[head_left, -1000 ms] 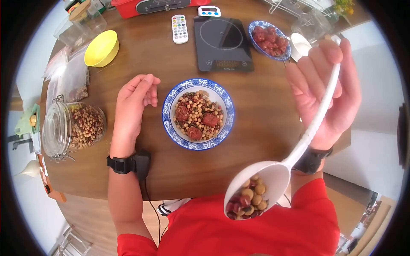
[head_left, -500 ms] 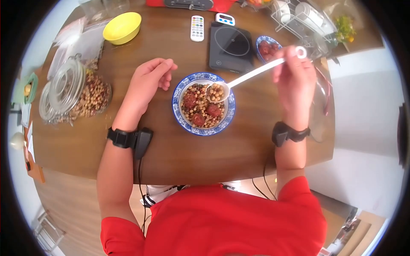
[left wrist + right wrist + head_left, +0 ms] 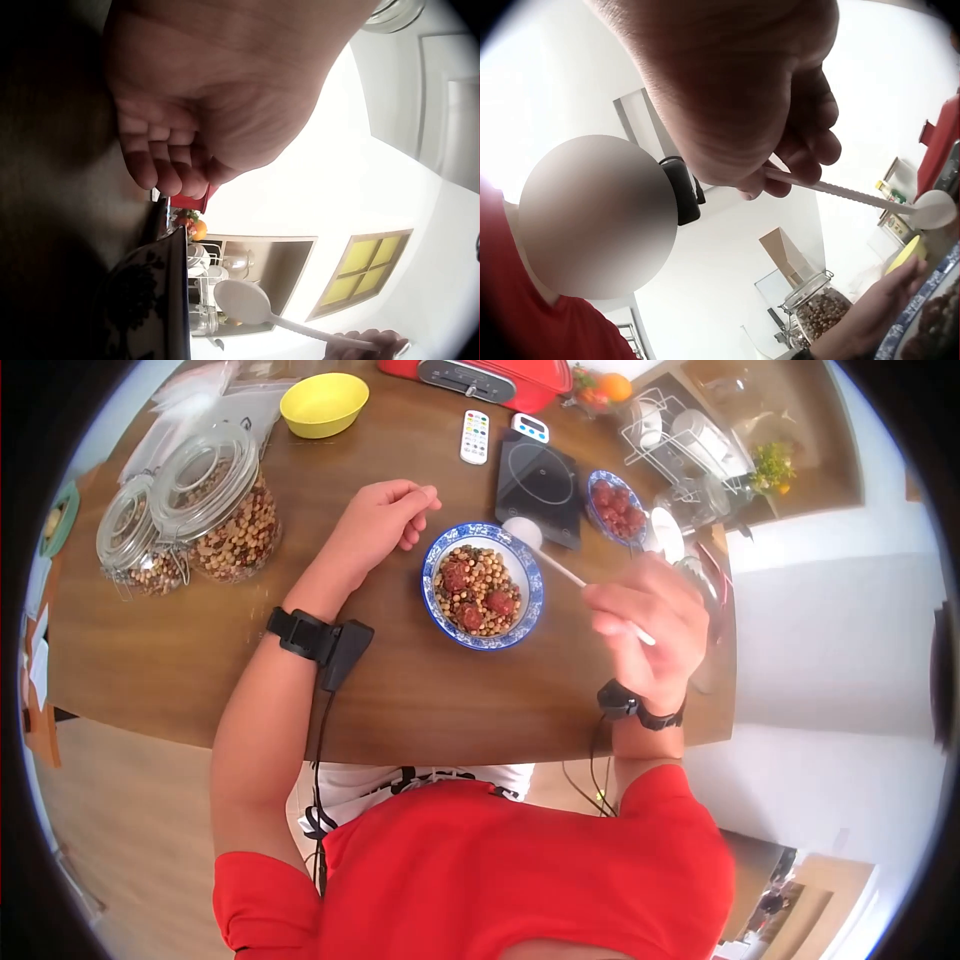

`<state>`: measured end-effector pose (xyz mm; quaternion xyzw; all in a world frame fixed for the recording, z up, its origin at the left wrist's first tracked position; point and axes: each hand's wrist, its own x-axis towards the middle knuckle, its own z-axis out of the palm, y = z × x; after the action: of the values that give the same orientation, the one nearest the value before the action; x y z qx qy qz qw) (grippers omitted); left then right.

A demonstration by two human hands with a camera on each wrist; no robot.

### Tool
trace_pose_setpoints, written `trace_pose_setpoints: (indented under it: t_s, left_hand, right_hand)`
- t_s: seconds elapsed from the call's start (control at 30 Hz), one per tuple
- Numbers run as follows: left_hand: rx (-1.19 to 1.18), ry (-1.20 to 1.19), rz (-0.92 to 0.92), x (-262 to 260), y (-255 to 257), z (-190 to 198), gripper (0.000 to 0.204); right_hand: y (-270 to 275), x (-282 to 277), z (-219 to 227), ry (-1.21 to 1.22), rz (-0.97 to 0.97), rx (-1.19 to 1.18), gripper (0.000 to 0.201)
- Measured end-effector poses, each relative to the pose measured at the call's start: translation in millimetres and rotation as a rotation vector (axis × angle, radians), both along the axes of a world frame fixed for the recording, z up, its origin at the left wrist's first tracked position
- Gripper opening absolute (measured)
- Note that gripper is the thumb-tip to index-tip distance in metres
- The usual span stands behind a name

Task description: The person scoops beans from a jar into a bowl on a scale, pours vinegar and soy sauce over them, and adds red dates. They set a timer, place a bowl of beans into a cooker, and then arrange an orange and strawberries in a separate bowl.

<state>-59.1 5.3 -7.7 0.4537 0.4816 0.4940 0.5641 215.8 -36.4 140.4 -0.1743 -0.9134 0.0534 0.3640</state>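
Observation:
My right hand [image 3: 650,620] pinches the thin handle of a white spoon [image 3: 522,532], raised over the far right rim of a blue-and-white bowl [image 3: 432,600]. No beans show on the spoon. Mixed beans [image 3: 485,566] fill the bowl's middle, with three wrinkled reddish lumps [image 3: 500,602] on top. Left of the bowl, my left hand [image 3: 385,525] rests by the rim with loosely bent fingers and nothing in it. The left wrist view shows its palm and fingers [image 3: 169,176], with the spoon beyond the bowl's edge.
Two glass jars of beans [image 3: 235,530] stand at the left, near a yellow bowl [image 3: 324,405]. Behind the bowl lie a black flat scale [image 3: 538,485], a remote [image 3: 475,438] and a small timer [image 3: 530,427]. A plate of reddish lumps [image 3: 615,508] and a wire rack [image 3: 690,435] are at the right.
The spoon, raised close to the head camera with beans in it, came down over the bowl and now hangs past its far right rim, with no beans visible. The left hand stayed beside the bowl.

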Motion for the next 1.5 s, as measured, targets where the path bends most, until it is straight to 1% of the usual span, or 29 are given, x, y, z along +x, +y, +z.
trace_pose_setpoints:
  t_s: [0.03, 0.1, 0.17, 0.2, 0.23, 0.3, 0.33, 0.4, 0.43, 0.47, 0.5, 0.53, 0.57, 0.63, 0.67, 0.7, 0.73, 0.8, 0.83, 0.93, 1.07, 1.13, 1.17, 1.23, 1.27, 1.3, 1.37, 1.43, 1.5]
  left_hand:
    - [0.005, 0.006, 0.002, 1, 0, 0, 0.030]
    - [-0.001, 0.002, -0.016, 1, 1, -2, 0.029]
    - [0.002, -0.002, -0.017, 0, 1, -1, 0.029]
    - [-0.007, 0.002, -0.012, 0, 0, 0, 0.028]
    - [-0.014, 0.006, -0.007, 1, 0, 1, 0.028]
    - [-0.011, 0.016, -0.004, 1, -1, 3, 0.028]
    - [-0.018, 0.020, 0.000, 1, -1, 3, 0.027]
    - [-0.015, 0.024, -0.004, 1, 0, 2, 0.027]
    - [-0.014, 0.020, -0.005, 1, 1, 1, 0.027]
    - [-0.015, 0.031, -0.020, 2, 1, 0, 0.027]
    - [-0.025, 0.021, 0.004, 2, 0, 0, 0.027]
    - [-0.029, 0.012, 0.023, 3, 0, 1, 0.027]
    - [-0.013, 0.033, -0.003, 3, -2, 2, 0.027]
    - [-0.037, 0.044, 0.023, 4, -3, 4, 0.028]
    - [-0.041, 0.035, 0.039, 7, 0, 8, 0.027]
    - [-0.058, 0.028, 0.055, 9, -2, 9, 0.027]
    - [-0.041, 0.047, 0.029, 10, -3, 9, 0.027]
    - [-0.055, 0.039, 0.062, 10, -2, 10, 0.026]
    - [-0.042, 0.059, 0.042, 10, -2, 9, 0.026]
    - [-0.066, 0.030, 0.074, 10, -2, 6, 0.026]
    - [-0.068, 0.009, 0.066, 9, 0, 2, 0.025]
    - [-0.067, 0.012, 0.066, 9, 0, 2, 0.025]
    - [-0.068, 0.002, 0.068, 9, -1, 3, 0.025]
    - [-0.062, 0.017, 0.074, 9, -1, 5, 0.025]
    - [-0.061, 0.027, 0.078, 10, -2, 4, 0.025]
    - [-0.083, 0.028, 0.094, 12, -2, 7, 0.025]
    - [-0.057, 0.066, 0.098, 13, -5, 9, 0.026]
    - [-0.032, 0.068, 0.085, 10, -3, 3, 0.027]
    - [-0.030, 0.067, 0.066, 9, -1, -1, 0.026]
  right_hand:
    - [-1, 1, 3, -0.046, 0.020, 0.045, 0.015]
    - [0, 5, 1, -0.062, 0.000, 0.045, 0.015]
    - [8, 12, -10, -0.026, -0.040, -0.085, 0.015]
    - [12, 16, -17, 0.006, -0.030, -0.141, 0.016]
    - [15, 20, -23, 0.012, -0.032, -0.136, 0.016]
    - [23, 28, -35, 0.099, -0.025, -0.249, 0.017]
    - [26, 31, -39, 0.107, -0.026, -0.241, 0.017]
    - [29, 39, -49, 0.166, -0.032, -0.354, 0.020]
    - [30, 42, -54, 0.177, -0.041, -0.354, 0.020]
    - [30, 45, -60, 0.274, -0.065, -0.520, 0.021]
    - [30, 49, -67, 0.375, -0.089, -0.683, 0.022]
    - [32, 51, -76, 0.441, -0.120, -0.747, 0.025]
    - [33, 53, -88, 0.470, -0.134, -0.728, 0.025]
    - [43, 57, -108, 0.660, -0.152, -0.975, 0.026]
    - [46, 57, -112, 0.695, -0.211, -1.032, 0.028]
    - [47, 54, -114, 0.763, -0.230, -1.092, 0.029]
    - [48, 53, -115, 0.797, -0.241, -1.138, 0.030]
    - [49, 52, -118, 0.863, -0.254, -1.245, 0.030]
    - [49, 53, -119, 0.893, -0.254, -1.229, 0.030]
    - [50, 54, -121, 0.923, -0.215, -1.299, 0.028]
    - [44, 55, -115, 0.981, -0.168, -1.270, 0.030]
    - [38, 56, -108, 0.944, -0.133, -1.176, 0.027]
    - [32, 54, -103, 0.949, -0.128, -1.179, 0.027]
    - [18, 52, -92, 0.839, -0.075, -0.917, 0.022]
    - [14, 55, -89, 0.777, -0.028, -0.868, 0.015]
    - [12, 57, -85, 0.772, -0.022, -0.894, 0.015]
    - [8, 55, -77, 0.519, 0.032, -0.375, 0.011]
    - [6, 56, -74, 0.362, 0.040, -0.178, 0.012]
    - [4, 53, -74, 0.299, 0.074, -0.127, 0.012]
